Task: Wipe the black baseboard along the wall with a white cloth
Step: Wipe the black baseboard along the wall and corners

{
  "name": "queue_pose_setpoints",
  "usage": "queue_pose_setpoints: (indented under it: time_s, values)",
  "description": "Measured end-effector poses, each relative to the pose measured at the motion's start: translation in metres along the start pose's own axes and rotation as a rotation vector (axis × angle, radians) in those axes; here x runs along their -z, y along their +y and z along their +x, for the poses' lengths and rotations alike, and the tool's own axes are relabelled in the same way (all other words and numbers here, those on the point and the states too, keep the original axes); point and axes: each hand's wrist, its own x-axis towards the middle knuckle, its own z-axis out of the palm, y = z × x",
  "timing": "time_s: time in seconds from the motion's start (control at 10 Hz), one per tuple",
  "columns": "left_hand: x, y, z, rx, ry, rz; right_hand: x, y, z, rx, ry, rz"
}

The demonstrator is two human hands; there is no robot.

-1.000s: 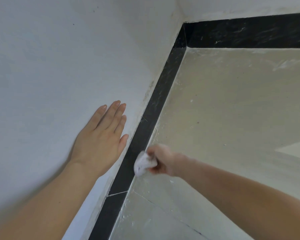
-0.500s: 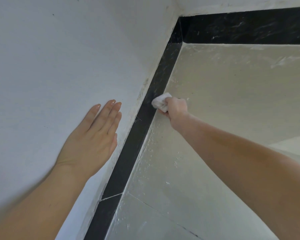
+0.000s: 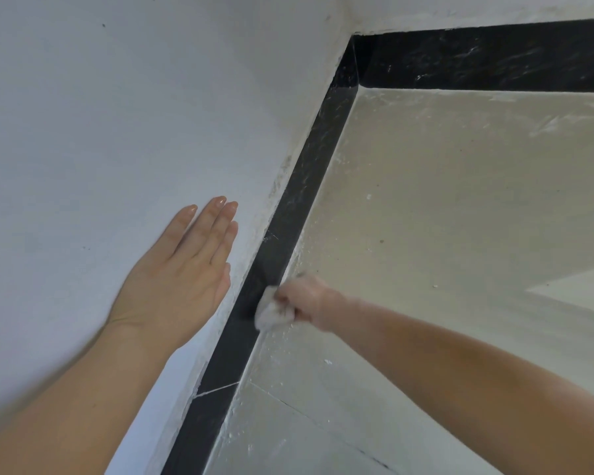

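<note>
We had our left hand [image 3: 175,286] laid flat on the white wall [image 3: 117,114], fingers straight and close together, holding nothing, just beside the top edge of the baseboard [image 3: 302,200]. Our right hand [image 3: 306,299] was blurred, but its fingers were curled round the cloth [image 3: 271,311], a small white wad bunched in the fist. The cloth was pressed against the face of the baseboard at its lower edge, where the black strip met the floor [image 3: 443,217], roughly level with the heel of our left hand. Our right forearm reached in from the lower right, across the floor.

The baseboard ran from the bottom of the view up to the corner [image 3: 354,60], where it met a second black strip [image 3: 494,56] along the far wall. Pale streaks and specks showed on both strips. A thin white joint [image 3: 216,389] crossed the baseboard below the cloth. The floor was pale and glossy, with white smears and crumbs along its edge by the baseboard.
</note>
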Motion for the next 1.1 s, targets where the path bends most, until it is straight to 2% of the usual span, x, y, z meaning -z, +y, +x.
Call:
queue_pose_setpoints:
  time_s: [0.1, 0.2, 0.3, 0.4, 0.5, 0.6, 0.8, 0.9, 1.0, 1.1]
  values:
    - [-0.001, 0.0, 0.0, 0.006, -0.001, 0.019, 0.026, -0.037, 0.003, 0.12, 0.189, 0.067]
    - [-0.001, 0.0, 0.0, 0.001, 0.006, 0.04, 0.048, -0.059, -0.001, 0.234, 0.351, 0.278]
    - [0.0, -0.001, 0.001, -0.002, 0.001, 0.043, 0.051, -0.058, -0.011, 0.208, 0.442, 0.499]
    - [-0.001, 0.0, 0.002, -0.005, -0.006, 0.029, 0.035, -0.04, -0.024, 0.036, 0.249, 0.48]
    - [-0.001, -0.001, 0.001, -0.004, 0.003, 0.011, 0.01, -0.036, -0.034, -0.044, -0.015, 0.307]
    - [0.0, -0.001, 0.003, 0.007, -0.017, -0.01, 0.008, -0.052, -0.024, 0.09, 0.065, 0.286]
    - [-0.002, 0.0, 0.001, -0.006, -0.019, -0.008, 0.042, -0.094, -0.007, 0.318, 0.226, 0.659]
    - [0.001, -0.002, 0.004, 0.004, -0.028, -0.041, 0.062, -0.103, -0.01, 0.361, 0.333, 0.8]
    - [0.002, -0.001, 0.003, -0.005, -0.028, -0.05, 0.055, -0.076, -0.016, 0.215, 0.402, 0.744]
    - [0.005, -0.001, 0.004, -0.012, -0.028, -0.045, 0.016, -0.039, -0.028, 0.099, 0.165, 0.565]
